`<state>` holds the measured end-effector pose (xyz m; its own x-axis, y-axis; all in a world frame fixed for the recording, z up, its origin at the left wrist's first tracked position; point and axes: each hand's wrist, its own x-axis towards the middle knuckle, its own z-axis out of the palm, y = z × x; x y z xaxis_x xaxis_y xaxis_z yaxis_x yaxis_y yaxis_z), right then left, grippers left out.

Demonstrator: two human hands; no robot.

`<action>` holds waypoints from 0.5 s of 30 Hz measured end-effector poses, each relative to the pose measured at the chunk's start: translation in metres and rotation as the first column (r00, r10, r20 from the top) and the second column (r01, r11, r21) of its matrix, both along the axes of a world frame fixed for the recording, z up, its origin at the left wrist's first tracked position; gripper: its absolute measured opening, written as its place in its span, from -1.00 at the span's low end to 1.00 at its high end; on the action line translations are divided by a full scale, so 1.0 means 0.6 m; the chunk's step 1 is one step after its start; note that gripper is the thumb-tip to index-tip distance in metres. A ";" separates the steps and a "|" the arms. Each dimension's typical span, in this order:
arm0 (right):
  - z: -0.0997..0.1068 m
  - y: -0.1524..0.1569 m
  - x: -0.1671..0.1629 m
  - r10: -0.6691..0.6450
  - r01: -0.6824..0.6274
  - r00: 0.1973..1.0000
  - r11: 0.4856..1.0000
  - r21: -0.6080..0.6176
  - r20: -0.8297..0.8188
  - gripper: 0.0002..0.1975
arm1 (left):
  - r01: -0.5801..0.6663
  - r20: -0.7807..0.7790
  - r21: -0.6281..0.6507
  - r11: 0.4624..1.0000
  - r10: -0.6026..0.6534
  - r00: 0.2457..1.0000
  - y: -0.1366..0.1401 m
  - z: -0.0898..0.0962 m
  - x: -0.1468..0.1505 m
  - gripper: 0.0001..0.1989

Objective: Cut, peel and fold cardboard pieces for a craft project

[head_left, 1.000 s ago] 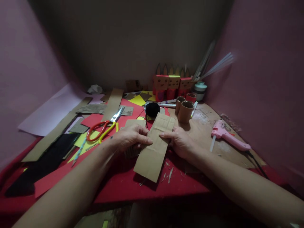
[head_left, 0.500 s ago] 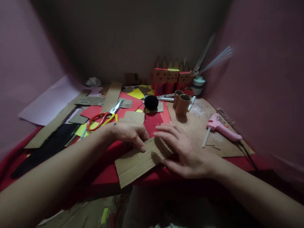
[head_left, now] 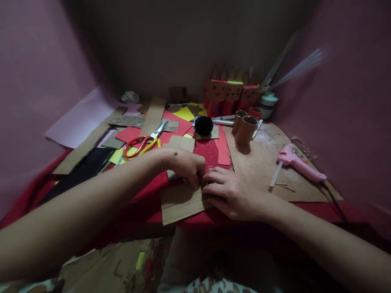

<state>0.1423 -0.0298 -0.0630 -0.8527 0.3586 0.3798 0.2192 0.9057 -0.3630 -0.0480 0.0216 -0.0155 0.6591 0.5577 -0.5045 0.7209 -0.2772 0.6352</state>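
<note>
A flat strip of brown cardboard (head_left: 180, 204) lies at the front edge of the red-covered table, slightly tilted. My left hand (head_left: 190, 166) is closed at its upper edge, thumb pointing down onto the board. Over the right end of the strip curls my right hand (head_left: 227, 192), its fingers bent and pressed against the board, hiding that end. The fingertips of both hands almost meet. Just beyond my left wrist lie red-and-yellow-handled scissors (head_left: 143, 143) and a smaller cardboard piece (head_left: 180, 142).
A pink glue gun (head_left: 301, 162) rests on a wooden board (head_left: 256, 162) at the right. Behind stand cardboard tubes (head_left: 246, 129), a black round object (head_left: 203, 125) and several box figures with ears (head_left: 218, 91). Paper and cardboard scraps cover the left side.
My left hand has slid right along the strip, close to my right hand. My right fingers, straighter before, are now bent over the strip's end. The whole view has shifted slightly.
</note>
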 end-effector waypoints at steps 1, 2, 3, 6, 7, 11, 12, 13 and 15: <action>-0.003 0.001 0.000 0.000 0.000 1.000 1.000 0.005 -0.007 -0.82 | -0.014 -0.017 0.025 1.000 0.014 1.000 0.000 -0.003 0.001 -0.80; -0.005 0.001 0.000 -0.002 0.002 1.000 1.000 0.008 -0.011 -0.82 | -0.033 -0.033 0.058 0.998 0.035 0.999 -0.002 -0.006 0.001 -0.80; -0.008 0.002 0.000 -0.005 0.005 1.000 1.000 0.008 -0.014 -0.82 | -0.059 -0.045 0.102 0.993 0.064 0.997 -0.005 -0.009 0.001 -0.78; -0.015 0.005 0.000 -0.014 0.014 1.000 1.000 -0.013 -0.008 -0.81 | -0.166 -0.032 0.275 0.947 0.182 0.983 -0.024 -0.002 -0.007 -0.72; -0.016 0.006 0.000 -0.013 0.013 1.000 1.000 -0.020 -0.003 -0.81 | -0.213 -0.010 0.338 0.917 0.229 0.973 -0.032 0.006 -0.014 -0.72; -0.015 0.009 -0.001 0.003 -0.003 1.000 1.000 -0.030 0.009 -0.81 | -0.379 0.067 0.493 0.783 0.400 0.914 -0.060 0.054 -0.081 -0.88; -0.013 0.010 -0.001 0.005 -0.005 1.000 1.000 -0.027 0.009 -0.82 | -0.419 0.066 0.504 0.755 0.450 0.891 -0.065 0.065 -0.106 -0.88; -0.012 0.010 -0.002 0.005 -0.005 1.000 1.000 -0.023 0.011 -0.82 | -0.451 0.053 0.535 0.715 0.504 0.862 -0.070 0.074 -0.134 -0.90; -0.008 0.009 -0.002 0.003 -0.003 1.000 1.000 -0.011 0.018 -0.82 | -0.485 0.012 0.626 0.611 0.615 0.789 -0.081 0.083 -0.188 -0.82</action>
<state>0.1410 -0.0241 -0.0678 -0.8604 0.3599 0.3607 0.2230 0.9024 -0.3686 -0.1611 -0.0272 0.0346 0.0589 0.9976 -0.0369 0.9428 -0.0435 0.3304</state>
